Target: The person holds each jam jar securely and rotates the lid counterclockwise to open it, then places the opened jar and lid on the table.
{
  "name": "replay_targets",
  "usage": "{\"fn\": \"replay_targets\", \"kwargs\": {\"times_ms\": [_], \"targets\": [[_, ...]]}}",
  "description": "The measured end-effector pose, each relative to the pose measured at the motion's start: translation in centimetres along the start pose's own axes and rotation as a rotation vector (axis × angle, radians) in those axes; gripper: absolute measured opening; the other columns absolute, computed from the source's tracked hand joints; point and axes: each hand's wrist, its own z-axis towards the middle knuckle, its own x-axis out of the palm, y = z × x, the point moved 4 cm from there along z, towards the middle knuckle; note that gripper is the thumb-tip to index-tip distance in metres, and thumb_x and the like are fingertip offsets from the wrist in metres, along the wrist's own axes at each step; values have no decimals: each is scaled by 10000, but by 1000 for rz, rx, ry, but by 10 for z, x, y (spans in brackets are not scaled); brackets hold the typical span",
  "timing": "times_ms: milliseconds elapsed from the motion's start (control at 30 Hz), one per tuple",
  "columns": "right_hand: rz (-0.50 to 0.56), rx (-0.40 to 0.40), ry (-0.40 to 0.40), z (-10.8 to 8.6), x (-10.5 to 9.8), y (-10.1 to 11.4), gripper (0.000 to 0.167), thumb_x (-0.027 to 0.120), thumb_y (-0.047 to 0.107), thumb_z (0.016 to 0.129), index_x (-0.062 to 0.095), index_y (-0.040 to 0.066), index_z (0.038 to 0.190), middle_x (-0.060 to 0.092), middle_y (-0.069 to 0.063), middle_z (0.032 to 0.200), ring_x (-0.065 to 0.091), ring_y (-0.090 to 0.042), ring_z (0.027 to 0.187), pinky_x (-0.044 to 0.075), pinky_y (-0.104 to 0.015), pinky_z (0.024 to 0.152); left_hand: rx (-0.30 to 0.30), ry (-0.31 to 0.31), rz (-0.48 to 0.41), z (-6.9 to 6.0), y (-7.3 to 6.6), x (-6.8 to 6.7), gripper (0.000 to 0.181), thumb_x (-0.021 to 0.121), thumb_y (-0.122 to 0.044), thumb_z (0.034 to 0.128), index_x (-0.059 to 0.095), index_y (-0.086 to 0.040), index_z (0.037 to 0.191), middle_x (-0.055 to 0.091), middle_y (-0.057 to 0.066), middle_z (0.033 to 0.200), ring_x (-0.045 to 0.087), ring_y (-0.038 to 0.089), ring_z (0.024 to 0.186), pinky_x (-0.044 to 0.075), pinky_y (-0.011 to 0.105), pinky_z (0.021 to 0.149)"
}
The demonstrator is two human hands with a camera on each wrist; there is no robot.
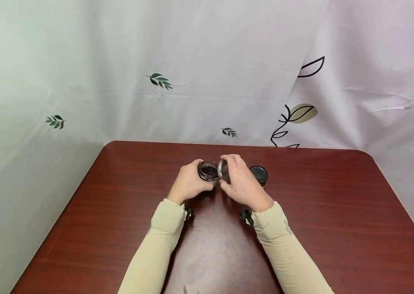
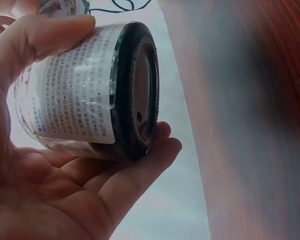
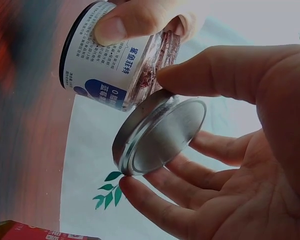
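My left hand point(image 1: 190, 182) grips a glass jar point(image 1: 208, 171) with its open mouth towards the head camera. The left wrist view shows the jar's white label point(image 2: 80, 85) and dark base, the thumb on one side and fingers beneath. In my right hand point(image 1: 243, 183) is a round metal lid point(image 1: 224, 171), held on edge beside the jar's mouth. Thumb and fingers pinch the lid's rim point(image 3: 140, 132) in the right wrist view, where dark reddish residue shows inside the jar point(image 3: 102, 60) near its mouth.
A second jar with a dark lid point(image 1: 259, 174) stands just right of my right hand on the reddish-brown table point(image 1: 339, 212). Part of a red label point(image 3: 35, 232) shows low in the right wrist view. A pale curtain point(image 1: 199, 53) hangs behind the table.
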Motion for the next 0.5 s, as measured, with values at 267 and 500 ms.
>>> {"fn": "replay_targets", "kwargs": {"times_ms": [267, 500], "targets": [[-11, 22, -14, 0, 1, 0, 646, 718, 76, 874, 425, -46, 1436, 458, -234, 1408, 496, -370, 1253, 456, -490, 1007, -4, -18, 6, 0, 3, -1, 595, 861, -187, 638, 633, -33, 1166, 691, 55, 970, 652, 213, 859, 538, 375, 805], [-9, 33, -12, 0, 0, 1, 655, 722, 82, 878, 417, -55, 1441, 467, -242, 1408, 500, -369, 1262, 444, -485, 1025, -8, -39, 17, 1, 4, -3, 620, 856, -206, 625, 632, -25, 1173, 696, 68, 973, 657, 234, 875, 538, 386, 819]]}}
